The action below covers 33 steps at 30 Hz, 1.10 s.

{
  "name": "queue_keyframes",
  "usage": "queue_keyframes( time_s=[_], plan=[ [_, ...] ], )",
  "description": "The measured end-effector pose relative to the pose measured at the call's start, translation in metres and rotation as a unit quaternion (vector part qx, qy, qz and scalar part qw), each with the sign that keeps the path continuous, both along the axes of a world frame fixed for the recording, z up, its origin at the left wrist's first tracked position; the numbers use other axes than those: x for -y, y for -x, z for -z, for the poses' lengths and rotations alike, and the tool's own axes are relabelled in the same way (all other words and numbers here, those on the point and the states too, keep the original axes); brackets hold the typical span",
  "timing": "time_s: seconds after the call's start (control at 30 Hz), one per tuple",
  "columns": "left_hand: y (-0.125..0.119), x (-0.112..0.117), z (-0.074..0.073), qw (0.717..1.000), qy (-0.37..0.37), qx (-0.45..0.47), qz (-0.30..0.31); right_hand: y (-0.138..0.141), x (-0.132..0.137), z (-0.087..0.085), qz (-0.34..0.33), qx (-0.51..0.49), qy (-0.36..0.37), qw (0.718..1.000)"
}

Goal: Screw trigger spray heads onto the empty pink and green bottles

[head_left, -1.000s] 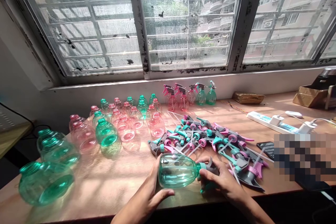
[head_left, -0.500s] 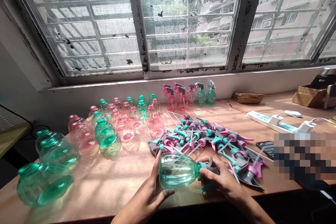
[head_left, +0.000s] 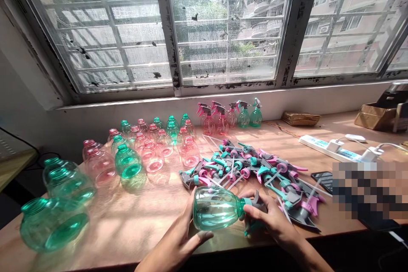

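Observation:
A clear green bottle lies on its side in the air above the table's front edge, its neck toward the right. My left hand is closed around its base end, thumb below and fingers partly hidden behind it. At the neck, my right hand grips a grey and teal trigger sprayer, thumb on its collar. The sprayer sits on the bottle's mouth; how tightly, I cannot tell. Just beyond both hands spreads a heap of loose trigger sprayers in grey, teal and pink, with white tubes.
Several green and pink open bottles stand on the left of the table. Against the wall are several bottles with sprayers fitted. To the right lie a power strip, a phone and a brown package.
The fingers of my left hand have shifted slightly at the bottle's base, the upper fingertip drawing back. Bottle and right hand are nearly in the same place.

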<state>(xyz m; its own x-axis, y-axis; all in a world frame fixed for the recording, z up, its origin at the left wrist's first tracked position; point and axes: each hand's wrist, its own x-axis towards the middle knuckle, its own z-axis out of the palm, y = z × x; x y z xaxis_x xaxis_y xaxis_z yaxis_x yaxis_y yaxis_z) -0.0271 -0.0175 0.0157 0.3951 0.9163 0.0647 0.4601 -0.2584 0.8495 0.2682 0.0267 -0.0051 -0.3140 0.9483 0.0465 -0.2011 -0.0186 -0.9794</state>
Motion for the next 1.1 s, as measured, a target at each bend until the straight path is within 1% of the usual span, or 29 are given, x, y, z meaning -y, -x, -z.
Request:
queue_keyframes(
  time_s=[0.17,0.33,0.4,0.63,0.77,0.9,1.1],
  plan=[
    [-0.0036,0.0015,-0.0045,0.999,0.001,0.049,-0.007,0.0003,0.0002,-0.0001,0.005,0.002,-0.004,1.0],
    [-0.0055,-0.0038,-0.0041,0.989,0.037,0.144,0.005,0.0015,0.0017,0.0011,0.02,0.007,-0.005,1.0],
    [-0.0049,-0.006,-0.0041,0.986,0.041,0.164,0.008,0.002,0.0026,0.0022,0.026,0.01,-0.008,1.0],
    [-0.0055,-0.0069,-0.0104,0.99,0.037,0.131,-0.023,0.0041,0.0031,0.0036,0.022,0.01,-0.039,0.999],
    [-0.0044,-0.0066,-0.0067,0.992,0.034,0.113,-0.036,0.004,0.0032,0.0028,0.024,0.023,-0.043,0.999],
    [-0.0027,-0.007,-0.0041,0.992,0.035,0.115,-0.038,0.0029,0.0047,0.0024,0.025,0.032,-0.057,0.998],
    [-0.0004,-0.0079,-0.0035,0.991,0.037,0.122,-0.038,0.0024,0.007,0.0032,0.021,0.003,-0.049,0.999]
  ],
)
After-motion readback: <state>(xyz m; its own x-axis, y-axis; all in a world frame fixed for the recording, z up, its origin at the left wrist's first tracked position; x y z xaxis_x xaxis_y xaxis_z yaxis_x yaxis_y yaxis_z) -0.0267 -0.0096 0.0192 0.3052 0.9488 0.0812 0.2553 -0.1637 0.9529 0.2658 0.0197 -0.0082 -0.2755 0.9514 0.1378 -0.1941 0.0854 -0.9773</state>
